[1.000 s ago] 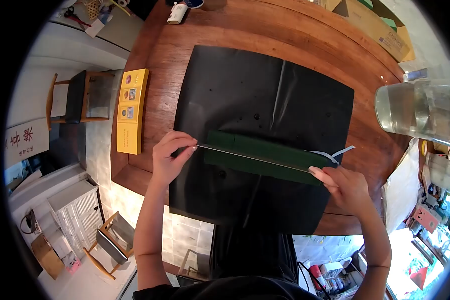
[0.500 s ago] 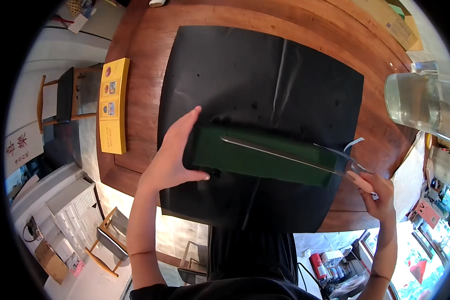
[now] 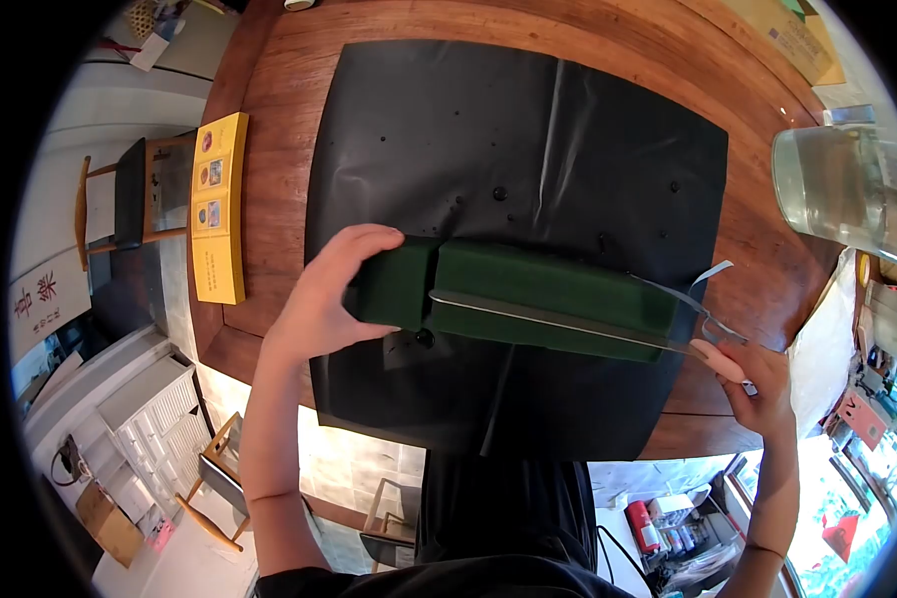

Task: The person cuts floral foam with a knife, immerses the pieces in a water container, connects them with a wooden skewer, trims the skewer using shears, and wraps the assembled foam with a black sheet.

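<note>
A dark green block lies in two pieces on a black sheet (image 3: 419, 130). Round the short left piece (image 3: 393, 287) my left hand (image 3: 321, 295) is closed, thumb on the near side and fingers on the far side. A narrow gap parts it from the long green piece (image 3: 548, 284). My right hand (image 3: 759, 384) grips the pinkish handle of a long thin knife (image 3: 558, 321), whose blade lies slantwise over the long piece, tip near its left end. Beside my right hand is a pale ribbon strip (image 3: 713, 271).
A yellow box (image 3: 219, 209) lies at the left of the wooden table (image 3: 279, 149). A large clear water container (image 3: 837, 189) stands at the right edge, near white paper (image 3: 825, 329). A cardboard box (image 3: 792, 38) is at the top right. Chairs stand left of the table.
My left hand has let go of the blade's tip and taken hold of the short green piece, now parted from the long one. My right hand has moved right with the knife.
</note>
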The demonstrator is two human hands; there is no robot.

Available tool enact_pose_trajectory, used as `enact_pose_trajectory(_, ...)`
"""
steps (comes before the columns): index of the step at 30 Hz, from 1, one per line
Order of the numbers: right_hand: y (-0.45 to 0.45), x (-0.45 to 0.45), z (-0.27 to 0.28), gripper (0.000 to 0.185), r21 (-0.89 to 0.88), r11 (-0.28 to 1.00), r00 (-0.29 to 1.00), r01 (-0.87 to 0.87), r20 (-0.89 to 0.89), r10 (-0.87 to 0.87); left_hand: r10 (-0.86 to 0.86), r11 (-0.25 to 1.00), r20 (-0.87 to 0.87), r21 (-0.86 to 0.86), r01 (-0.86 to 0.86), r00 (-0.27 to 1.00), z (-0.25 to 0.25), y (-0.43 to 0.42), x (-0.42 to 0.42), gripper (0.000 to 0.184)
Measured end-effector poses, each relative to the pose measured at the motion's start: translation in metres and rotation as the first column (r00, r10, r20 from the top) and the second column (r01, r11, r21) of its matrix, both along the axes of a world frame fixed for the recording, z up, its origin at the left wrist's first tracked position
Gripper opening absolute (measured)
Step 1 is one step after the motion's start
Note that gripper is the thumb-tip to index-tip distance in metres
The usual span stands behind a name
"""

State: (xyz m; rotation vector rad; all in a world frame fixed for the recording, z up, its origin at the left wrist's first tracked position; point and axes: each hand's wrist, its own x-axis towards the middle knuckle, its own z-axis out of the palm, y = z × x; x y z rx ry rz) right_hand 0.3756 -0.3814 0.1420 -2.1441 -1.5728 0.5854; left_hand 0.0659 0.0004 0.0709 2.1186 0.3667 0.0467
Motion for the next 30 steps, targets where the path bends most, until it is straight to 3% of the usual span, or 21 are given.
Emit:
enact_pose_trajectory(4,0.003,-0.001,0.001,0.037,-0.026,0.999,0.999,-0.029,0.032,0.030,0.092,0.991,0.009,0.093,-0.092,0.996,0.005,0.017,-0.008,0.080)
enact_pose_trajectory(7,0.002,-0.001,-0.002,0.037,-0.015,1.000,1.000,-0.025,0.016,0.025,0.140,0.988,0.007,0.068,-0.140,0.990,0.001,0.023,-0.006,0.081)
enact_pose_trajectory(17,0.003,0.000,-0.003,0.036,-0.019,1.000,0.999,-0.006,-0.033,0.005,0.075,0.997,-0.068,0.011,-0.074,0.995,0.007,0.017,0.000,0.082)
enact_pose_trajectory(19,0.004,0.001,-0.001,0.033,-0.057,0.998,0.999,-0.009,-0.045,0.007,0.111,0.972,0.091,0.198,-0.127,0.990,0.018,0.009,0.009,0.072)
enact_pose_trajectory(23,0.004,0.003,-0.001,0.031,-0.043,0.999,1.000,-0.018,-0.022,0.017,-0.069,0.863,0.213,0.503,-0.049,0.975,0.036,0.003,0.011,0.047)
enact_pose_trajectory(24,0.004,0.003,-0.003,0.032,-0.017,0.999,0.999,-0.031,-0.017,0.031,-0.034,0.853,0.229,0.514,-0.091,0.973,0.041,-0.008,0.020,0.034)
enact_pose_trajectory(26,0.005,0.007,-0.007,0.033,0.033,0.998,0.998,-0.057,0.005,0.057,-0.104,0.832,0.159,0.554,-0.002,0.982,0.046,-0.018,0.028,0.035)
enact_pose_trajectory(30,0.002,0.010,-0.008,0.033,-0.032,0.999,0.999,-0.042,-0.021,0.042,-0.155,0.825,0.141,0.563,0.049,0.978,0.041,-0.030,0.037,0.029)
